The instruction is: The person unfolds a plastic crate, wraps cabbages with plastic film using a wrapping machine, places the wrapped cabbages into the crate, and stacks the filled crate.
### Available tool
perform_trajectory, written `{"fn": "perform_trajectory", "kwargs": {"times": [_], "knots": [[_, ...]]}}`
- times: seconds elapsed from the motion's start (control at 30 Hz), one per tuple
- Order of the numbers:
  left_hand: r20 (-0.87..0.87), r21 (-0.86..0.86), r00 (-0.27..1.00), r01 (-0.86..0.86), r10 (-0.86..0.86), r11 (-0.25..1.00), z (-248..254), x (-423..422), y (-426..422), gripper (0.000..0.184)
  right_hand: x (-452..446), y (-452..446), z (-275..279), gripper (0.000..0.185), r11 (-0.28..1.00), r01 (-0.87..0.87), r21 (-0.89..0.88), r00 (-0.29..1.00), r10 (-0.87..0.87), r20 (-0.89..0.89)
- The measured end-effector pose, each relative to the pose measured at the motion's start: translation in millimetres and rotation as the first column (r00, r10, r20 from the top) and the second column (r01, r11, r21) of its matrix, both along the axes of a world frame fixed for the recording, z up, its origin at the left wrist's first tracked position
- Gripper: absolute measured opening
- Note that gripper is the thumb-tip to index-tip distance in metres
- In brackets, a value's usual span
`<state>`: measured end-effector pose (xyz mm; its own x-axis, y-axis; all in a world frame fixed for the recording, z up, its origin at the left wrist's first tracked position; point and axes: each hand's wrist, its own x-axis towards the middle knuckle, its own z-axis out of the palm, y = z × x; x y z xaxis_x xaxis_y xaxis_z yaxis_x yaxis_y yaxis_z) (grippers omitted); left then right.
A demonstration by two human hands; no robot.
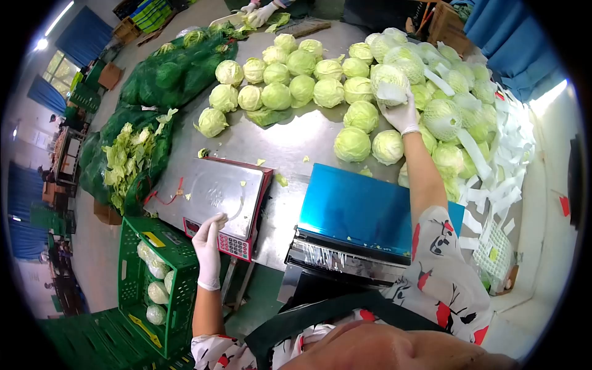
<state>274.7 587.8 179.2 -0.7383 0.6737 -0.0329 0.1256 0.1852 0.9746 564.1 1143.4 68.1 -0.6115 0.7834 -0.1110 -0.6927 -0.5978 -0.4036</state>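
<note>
My gloved right hand (399, 114) reaches to the far right and grips a cabbage (388, 77) from its near side. A white foam net covers that cabbage, and a white band or patch shows at its lower side. My gloved left hand (208, 250) hovers over the near edge of a weighing scale (216, 191), beside its red keypad. Its fingers are drawn together, with nothing visible in them. Between my arms stands a film wrapping machine (354, 203) with a blue top and clear film at its front.
Bare cabbages (302, 89) stand across the metal table (290, 139); netted ones are heaped at right beside white foam nets (493, 237). Green mesh sacks (169, 77) line the left side. A green crate (157, 277) holds wrapped cabbages. Another person's gloved hands (262, 13) handle leaves at the back.
</note>
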Motion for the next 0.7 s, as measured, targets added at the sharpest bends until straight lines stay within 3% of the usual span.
{"fn": "perform_trajectory", "kwargs": {"times": [0.1,0.13,0.23,0.27,0.3,0.33,0.37,0.43,0.5,0.53,0.63,0.7], "knots": [[-0.001,0.001,0.989,0.149,-0.149,0.989,4,28,45,0.03,21,-35,51,0.066,0.996,-0.021,0.083,0.995,0.013,0.102],[0.058,0.07,0.965,0.253,-0.257,0.965,7,46,68,0.031,31,-63,72,0.068,0.985,-0.021,0.169,0.981,-0.012,0.192],[0.239,0.247,0.774,0.536,-0.586,0.808,3,103,129,0.056,76,-138,89,0.07,0.949,-0.166,0.268,0.955,0.088,0.282],[0.295,0.286,0.715,0.567,-0.634,0.772,1,126,147,0.067,96,-160,79,0.07,0.945,-0.237,0.226,0.939,0.163,0.303],[0.244,0.271,0.696,0.619,-0.675,0.737,-14,147,163,0.075,114,-188,72,0.069,0.951,-0.236,0.202,0.921,0.152,0.359],[0.276,0.273,0.656,0.647,-0.702,0.712,-10,166,173,0.08,128,-221,67,0.068,0.956,-0.235,0.176,0.898,0.145,0.415],[0.422,0.342,0.567,0.623,-0.707,0.703,-13,185,180,0.083,141,-251,67,0.066,0.96,-0.235,0.153,0.873,0.139,0.468],[0.28,0.246,0.622,0.689,-0.731,0.681,-24,214,184,0.085,147,-302,91,0.063,0.924,-0.3,0.237,0.78,0.095,0.618],[0.401,0.187,0.579,0.707,-0.71,0.682,-31,226,178,0.083,159,-332,91,0.059,0.958,-0.236,0.166,0.752,0.072,0.655],[0.454,0.154,0.559,0.717,-0.693,0.679,-33,231,173,0.083,158,-345,88,0.057,0.957,-0.204,0.205,0.721,0.006,0.693],[0.368,0.15,0.617,0.699,-0.696,0.699,-38,244,159,0.076,142,-372,80,0.054,0.945,-0.014,0.326,0.709,-0.22,0.67],[0.549,0.275,0.548,0.595,-0.631,0.755,-32,237,151,0.068,121,-382,97,0.054,0.899,0.004,0.439,0.652,-0.335,0.68]]}}
